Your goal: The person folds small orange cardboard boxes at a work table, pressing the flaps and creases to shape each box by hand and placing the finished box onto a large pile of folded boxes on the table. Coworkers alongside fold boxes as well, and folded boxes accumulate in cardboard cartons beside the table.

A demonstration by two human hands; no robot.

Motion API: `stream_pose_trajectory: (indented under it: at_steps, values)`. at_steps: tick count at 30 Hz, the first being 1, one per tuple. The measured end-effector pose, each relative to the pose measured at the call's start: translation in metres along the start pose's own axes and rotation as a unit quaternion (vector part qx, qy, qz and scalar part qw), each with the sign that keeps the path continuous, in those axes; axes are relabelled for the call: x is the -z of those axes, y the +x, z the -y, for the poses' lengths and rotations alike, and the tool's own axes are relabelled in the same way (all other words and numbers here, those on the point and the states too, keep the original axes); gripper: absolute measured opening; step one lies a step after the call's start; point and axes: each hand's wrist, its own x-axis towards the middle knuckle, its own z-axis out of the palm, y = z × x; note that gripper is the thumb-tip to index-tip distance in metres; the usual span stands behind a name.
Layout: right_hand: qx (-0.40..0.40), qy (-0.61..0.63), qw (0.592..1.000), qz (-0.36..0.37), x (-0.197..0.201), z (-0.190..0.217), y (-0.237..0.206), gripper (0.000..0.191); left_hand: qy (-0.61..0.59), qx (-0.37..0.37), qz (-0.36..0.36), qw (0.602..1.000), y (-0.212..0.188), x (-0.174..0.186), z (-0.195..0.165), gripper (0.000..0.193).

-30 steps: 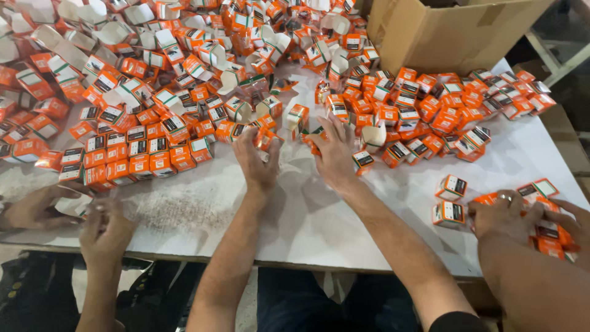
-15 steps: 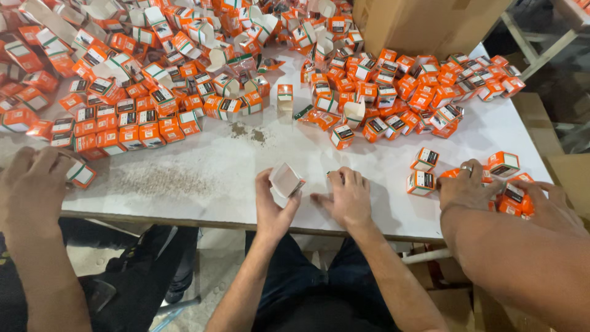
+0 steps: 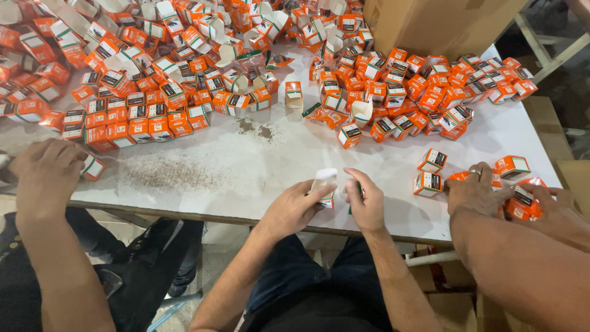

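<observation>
Head view, looking down on a white-topped desk (image 3: 258,166) strewn with small orange-and-white cardboard cartons.

Left hand (image 3: 295,206): at the near edge of the desk, centre. Fingers curled round a small white-and-orange carton with its flap up (image 3: 324,184), thumb along the side. Closed on it, not tight.

Right hand (image 3: 367,206): just right of the left one, fingers bent inward, thumb pointing toward the carton. A thin dark green item (image 3: 354,195) shows between the fingers; too little of it visible to say what it is. Hand mostly closed around it.

The carton sits between the two hands, just above the desk surface at the near edge; whether it rests on the desk I cannot tell.

Around:
- Large heap of orange cartons (image 3: 153,80) covers the far left of the desk, some in neat rows, many with white flaps open.
- Second spread of closed orange cartons (image 3: 430,86) at far right, beside a big brown cardboard box (image 3: 430,24) at the far edge.
- One lone open carton (image 3: 294,93) stands between the two groups.
- Patches of dark grit (image 3: 255,128) on the bare surface in the middle.

Other people:
- A co-worker's hand (image 3: 46,175) at near left, fist-like, resting on the desk edge against one orange carton (image 3: 93,167).
- Another co-worker's hand with a ring (image 3: 478,193) at near right, lying over a small cluster of orange cartons (image 3: 519,190); two more cartons (image 3: 430,172) stand just left of it.
</observation>
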Motion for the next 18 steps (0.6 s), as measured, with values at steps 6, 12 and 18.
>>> stream_pose_trajectory:
  at_steps: [6, 12, 18]
  values:
    - [0.003, 0.009, 1.000, 0.029, 0.000, 0.003, 0.003, 0.028, -0.033, -0.024, 0.054, 0.998, 0.012, 0.009, -0.001, 0.035]
    - [0.177, -0.087, 0.980, 0.028, 0.002, -0.005, 0.003, 0.020, -0.026, -0.060, 0.008, 0.998, 0.011, 0.010, 0.001, 0.042]
    - [0.068, -0.038, 0.993, 0.086, 0.001, 0.008, 0.001, 0.031, -0.030, -0.005, 0.019, 0.999, 0.011, 0.012, -0.001, 0.040]
